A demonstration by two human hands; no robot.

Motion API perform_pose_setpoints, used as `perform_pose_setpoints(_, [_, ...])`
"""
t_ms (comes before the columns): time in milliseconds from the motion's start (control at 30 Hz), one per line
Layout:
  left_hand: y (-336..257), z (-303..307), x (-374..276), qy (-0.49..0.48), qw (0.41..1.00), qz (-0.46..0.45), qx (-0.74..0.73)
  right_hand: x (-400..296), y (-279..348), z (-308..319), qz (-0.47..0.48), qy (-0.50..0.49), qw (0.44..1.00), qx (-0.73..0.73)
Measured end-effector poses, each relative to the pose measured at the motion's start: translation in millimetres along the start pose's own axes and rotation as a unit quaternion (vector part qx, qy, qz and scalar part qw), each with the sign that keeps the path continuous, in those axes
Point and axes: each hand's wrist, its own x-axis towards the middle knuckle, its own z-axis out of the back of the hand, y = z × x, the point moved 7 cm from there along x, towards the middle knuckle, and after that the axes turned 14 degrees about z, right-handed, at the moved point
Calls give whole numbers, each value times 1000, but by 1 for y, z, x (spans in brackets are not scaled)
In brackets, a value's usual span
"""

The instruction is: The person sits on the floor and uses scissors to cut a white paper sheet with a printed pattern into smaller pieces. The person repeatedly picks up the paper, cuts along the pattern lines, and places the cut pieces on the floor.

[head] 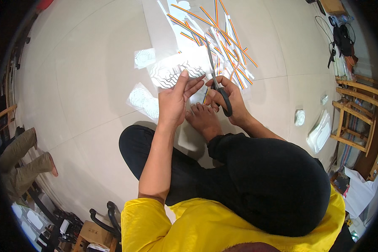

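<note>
Between the thumb and fingers of my left hand (178, 97) is a sheet with a dark wavy-line pattern (167, 74), its upper part washed out by glare. My right hand (228, 97) grips a pair of scissors with black handles (226, 102). Their blades point away from me, along the right edge of the sheet. Whether the blades touch the sheet is hard to tell. Beyond the hands lies a loose pile of rainbow-striped strips (220, 34) mixed with white offcuts. My bare foot (204, 119) rests on the floor just below the hands.
Patterned pieces on clear film (144, 100) and a smaller one (145, 58) lie on the tiled floor to the left. At right are a small patterned stack (300, 117), a clear-wrapped pack (319, 132) and a wooden chair (354, 123). Another person's legs (28, 160) show at far left.
</note>
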Motion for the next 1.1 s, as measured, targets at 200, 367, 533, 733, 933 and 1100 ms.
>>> perform_pose_setpoints(200, [2, -3, -3, 0, 1000, 9, 19, 10, 5, 5, 3, -12, 999, -45])
perform_pose_setpoints(367, [2, -1, -3, 1, 1000, 8, 28, 12, 7, 6, -24, -25, 997, -63])
perform_pose_setpoints(533, [7, 3, 3, 0, 1000, 18, 22, 10, 5, 13, 15, -71, 997, -18])
perform_pose_setpoints(733, [15, 9, 10, -36, 989, -10, 144, 30, 18, 17, 89, -112, 988, -61])
perform_pose_setpoints(933, [-7, -1, 4, 137, 986, 14, -91, 50, 52, 19, 108, -50, 988, -102])
perform_pose_setpoints(1100, [-15, 4, 3, 105, 991, -7, -76, 46, 44, 16, 108, -48, 988, -100])
